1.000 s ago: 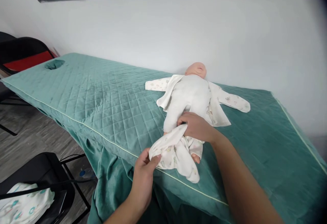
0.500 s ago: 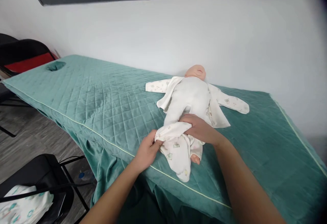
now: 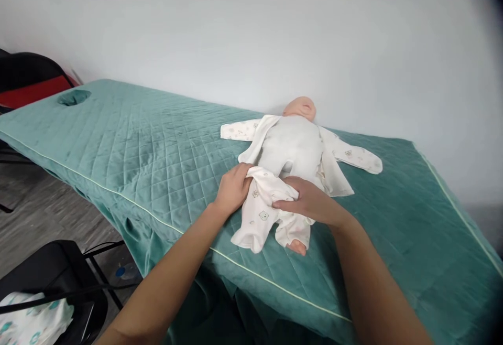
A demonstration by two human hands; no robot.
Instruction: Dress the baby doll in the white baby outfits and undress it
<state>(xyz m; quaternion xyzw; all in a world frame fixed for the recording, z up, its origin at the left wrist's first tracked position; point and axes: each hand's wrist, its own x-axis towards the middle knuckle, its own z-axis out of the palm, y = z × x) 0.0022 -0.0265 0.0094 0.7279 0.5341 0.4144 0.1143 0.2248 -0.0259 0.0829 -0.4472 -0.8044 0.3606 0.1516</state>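
A baby doll point(image 3: 293, 143) lies on its back, head toward the wall, with a white cloth body. Its printed baby jacket point(image 3: 356, 157) is spread open, the sleeves stretched out to both sides. White baby trousers point(image 3: 257, 216) with small animal prints are around its lower legs, and one foot point(image 3: 297, 247) pokes out of a leg opening. My left hand point(image 3: 233, 187) grips the waistband on the left side. On the right, my right hand point(image 3: 310, 198) pinches the waistband between thumb and fingers. The doll's other foot is hidden in the cloth.
The doll lies on a bed with a green quilted cover point(image 3: 157, 140), which has a face hole point(image 3: 74, 97) at the far left. A black chair point(image 3: 58, 277) holding a patterned white cloth point(image 3: 35, 316) stands at lower left. A white wall point(image 3: 176, 41) runs behind.
My left hand has moved up the doll's leg, drawing the trousers' left side higher. The left trouser leg now lies further left. My right hand stays near the same spot.
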